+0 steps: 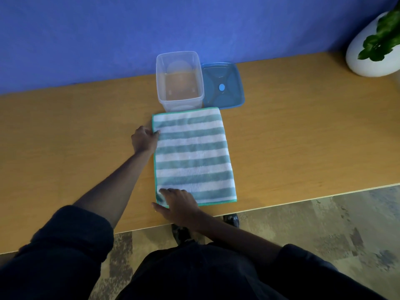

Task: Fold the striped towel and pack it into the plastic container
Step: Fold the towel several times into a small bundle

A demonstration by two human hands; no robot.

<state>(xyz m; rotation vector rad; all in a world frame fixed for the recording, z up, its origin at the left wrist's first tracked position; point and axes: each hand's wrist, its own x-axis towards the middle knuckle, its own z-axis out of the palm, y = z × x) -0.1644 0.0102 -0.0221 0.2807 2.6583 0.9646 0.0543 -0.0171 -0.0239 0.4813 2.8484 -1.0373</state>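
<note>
Mid-fold step. Striped towel (193,155) flat on table (292,137), a long rectangle. Left hand (144,140) in narrow pinch grip on towel's far left edge; right hand (180,205) spread flat, pressing near left corner, nothing held. Plastic container (179,81) open and empty just beyond left grip, touching towel's far end; blue lid (223,85) beside it. Probably next: another fold, near end toward far end, since towel looks longer than container.
</note>
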